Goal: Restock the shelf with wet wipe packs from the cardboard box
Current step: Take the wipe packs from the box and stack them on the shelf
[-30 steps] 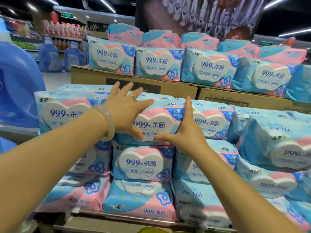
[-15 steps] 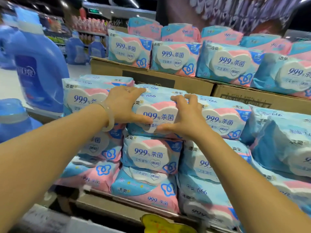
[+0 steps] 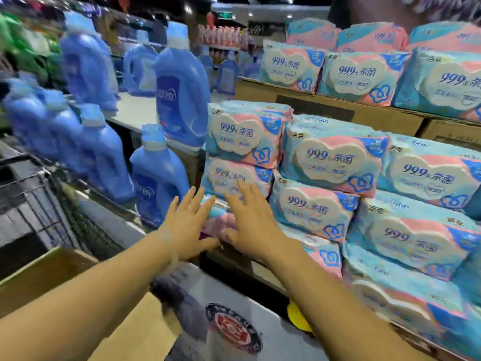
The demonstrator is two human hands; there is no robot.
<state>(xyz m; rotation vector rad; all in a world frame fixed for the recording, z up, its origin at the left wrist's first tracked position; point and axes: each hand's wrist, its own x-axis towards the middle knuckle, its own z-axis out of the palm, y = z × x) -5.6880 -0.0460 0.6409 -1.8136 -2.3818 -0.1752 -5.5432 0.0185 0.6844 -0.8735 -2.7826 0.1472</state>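
Both hands, left (image 3: 186, 225) and right (image 3: 253, 225), spread flat against the bottom pack (image 3: 217, 220) at the stack's left edge.

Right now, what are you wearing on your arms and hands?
Both arms are bare to the frame edge, with no sleeves and no gloves. The left hand has a pale, translucent bangle around the wrist, blurred here. The right hand shows no jewellery; motion blur hides finer detail.

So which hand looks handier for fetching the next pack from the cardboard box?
Probably the left. The left hand lies at the outer edge of the leftmost stack, nearest the cardboard box at lower left. The right hand is spread against the lower packs, farther from it.
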